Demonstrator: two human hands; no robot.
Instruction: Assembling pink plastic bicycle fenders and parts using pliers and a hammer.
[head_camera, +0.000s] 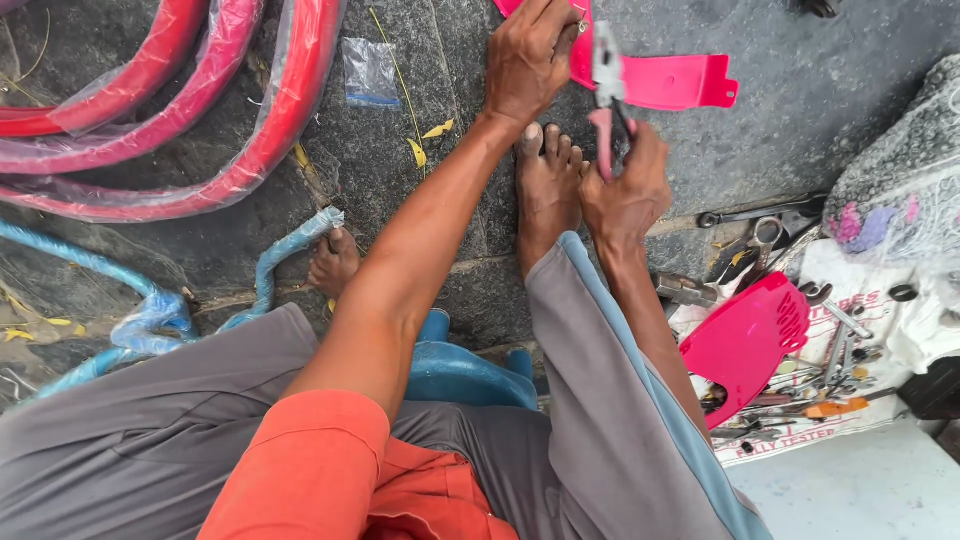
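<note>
The person is sitting low on a blue stool (470, 375), looking down past grey trousers and an orange sleeve at bare feet on a dark stone floor (840, 90). The left hand (530, 60) is reaching forward and gripping the near edge of a pink plastic guard (665, 80), which is lying on the floor just beyond the toes — the fingers are curled together and clamped on that edge. The right hand (628, 185) is closing around the pink-sleeved handles of a pair of pliers (607, 85), fingers wrapped tight, and the metal head of the pliers is pointing up and away, meeting the guard right beside the left hand.

To the right, a second pink plastic part (745, 335) with a slotted end is resting on a white printed sack (880, 310) among scattered hand tools (800, 385) — spanners and a screwdriver with an orange handle. At upper left, red tyres (200, 110) in clear wrap are lying on the floor, with blue wrapped tubing (150, 310) below them and a small clear bag (370, 72) nearby.
</note>
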